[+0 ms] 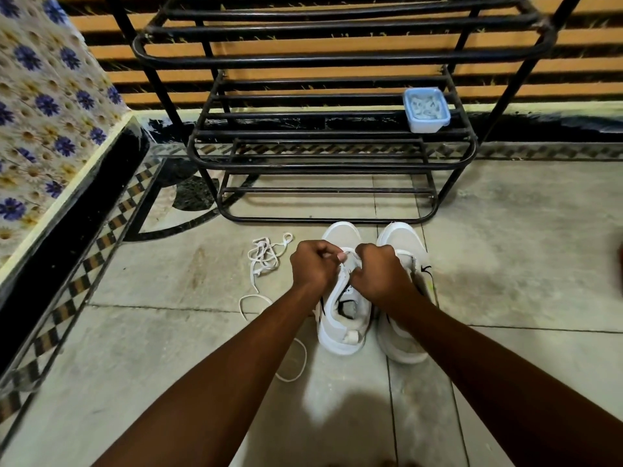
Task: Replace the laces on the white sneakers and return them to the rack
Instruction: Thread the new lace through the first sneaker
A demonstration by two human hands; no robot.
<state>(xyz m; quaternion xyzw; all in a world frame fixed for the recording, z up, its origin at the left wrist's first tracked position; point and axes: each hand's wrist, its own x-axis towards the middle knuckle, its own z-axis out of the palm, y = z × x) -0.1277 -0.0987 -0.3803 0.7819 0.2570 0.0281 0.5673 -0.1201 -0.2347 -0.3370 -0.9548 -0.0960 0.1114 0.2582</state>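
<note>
Two sneakers point(340, 335) point(403, 348); two hands point(312, 266) point(381, 273) pinch one lace point(348, 255).

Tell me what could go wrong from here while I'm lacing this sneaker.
The left hand and right hand grip the sneaker right over its eyelets, so a hole could get skipped unseen. The loose lace on the floor lies bunched and seems to pass under the left forearm, so it could knot or snag.
</note>
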